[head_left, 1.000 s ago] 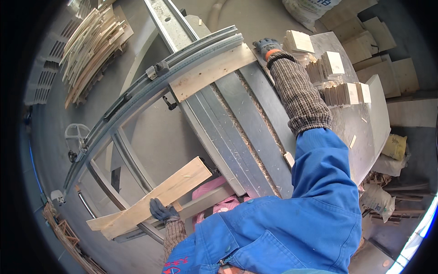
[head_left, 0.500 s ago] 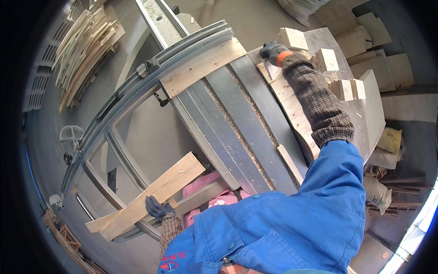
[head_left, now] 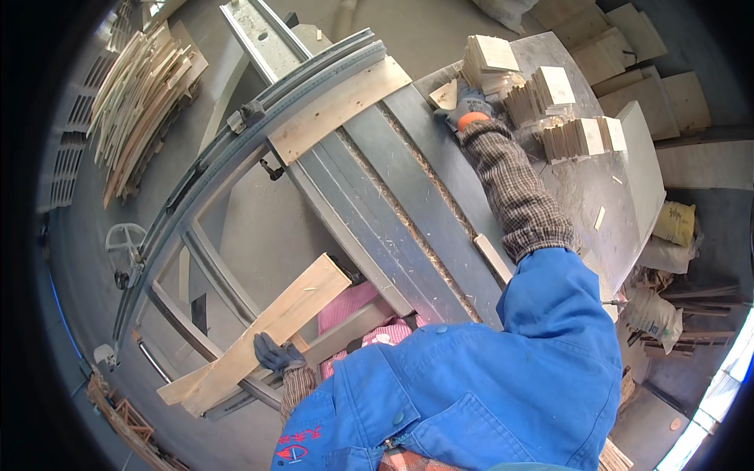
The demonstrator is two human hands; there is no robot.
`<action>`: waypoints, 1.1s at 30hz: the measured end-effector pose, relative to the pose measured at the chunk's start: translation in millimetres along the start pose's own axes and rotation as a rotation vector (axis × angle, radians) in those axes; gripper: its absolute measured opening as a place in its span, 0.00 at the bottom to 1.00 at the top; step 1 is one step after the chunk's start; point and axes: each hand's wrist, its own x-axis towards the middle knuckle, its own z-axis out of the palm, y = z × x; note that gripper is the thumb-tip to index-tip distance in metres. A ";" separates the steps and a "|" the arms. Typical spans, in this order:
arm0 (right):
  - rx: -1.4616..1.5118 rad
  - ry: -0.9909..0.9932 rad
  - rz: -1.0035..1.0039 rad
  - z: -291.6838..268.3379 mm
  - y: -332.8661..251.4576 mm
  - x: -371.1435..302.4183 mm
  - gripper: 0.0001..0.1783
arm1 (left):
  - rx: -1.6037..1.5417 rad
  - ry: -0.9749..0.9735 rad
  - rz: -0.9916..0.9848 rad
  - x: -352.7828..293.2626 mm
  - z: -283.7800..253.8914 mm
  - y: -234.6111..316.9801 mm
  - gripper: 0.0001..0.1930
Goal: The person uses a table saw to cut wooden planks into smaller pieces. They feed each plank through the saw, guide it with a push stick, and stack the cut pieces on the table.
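My left hand [head_left: 275,354], in a dark grey glove, lies with its fingers stretched out on the near edge of a long pale plank [head_left: 302,297]. A second wooden piece overlaps the plank's lower left end, and both rest across the metal frame [head_left: 210,271]. My right arm reaches far out over the saw table [head_left: 357,200]. The gloved right hand [head_left: 470,107], with an orange cuff, is closed around the near end of a small wood block [head_left: 444,95]; the fingertips are partly hidden. Close to its right stand stacks of cut wood blocks [head_left: 496,55].
More block stacks [head_left: 554,88] stand on the grey side table [head_left: 569,184]. A wood strip [head_left: 492,259] lies along the saw table. A curved-looking fence rail [head_left: 314,85] with a board [head_left: 342,110] crosses the far end. Stacked offcuts [head_left: 145,110] are at far left, sacks [head_left: 656,318] at right.
My right hand has come slightly nearer and now has the small block at it. The row of wood pieces beside my right arm no longer shows there. My left hand stays on the plank.
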 end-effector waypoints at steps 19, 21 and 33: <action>-0.059 -0.072 0.020 -18.5 44.2 -85.2 0.67 | 0.005 0.001 0.010 -0.8 0.7 -0.7 0.30; 0.066 0.062 -0.065 -41.9 43.8 -79.6 0.61 | 0.005 0.023 0.016 -1.5 2.5 -1.8 0.29; 0.077 0.146 0.156 -132.1 54.6 83.9 0.60 | -0.002 -0.015 0.004 -6.3 2.0 -4.0 0.27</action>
